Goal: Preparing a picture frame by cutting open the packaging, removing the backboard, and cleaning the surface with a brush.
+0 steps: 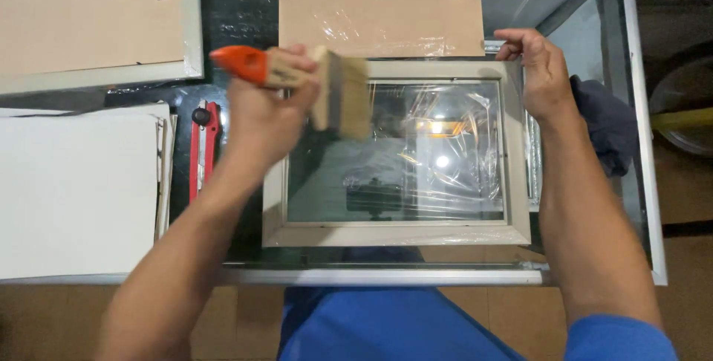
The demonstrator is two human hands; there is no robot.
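- A stack of white boards is seen at nine o'clock on the glass surface, with a red utility knife lying just beside its right edge.
- A framed backing board is laid at eleven o'clock; its left side is cut off by the picture edge.
- The left hand is clenched around the orange handle of a wide flat brush, whose bristles are held over the upper left corner of the picture frame.
- The picture frame is found at the centre, lying flat, its glass partly covered by crinkled clear film.
- A loose brown backing board is placed at twelve o'clock, touching the frame's top edge.
- The right hand is curled over the frame's upper right corner, gripping it.
- A dark cloth is half hidden behind the right forearm at three o'clock.
- The glass might be scratched if grit were dragged by the bristles, and the frame could be shifted if the corner grip were loosened.
- The bristles are blurred, so contact with the glass cannot be told; reflections obscure what lies under the pane.
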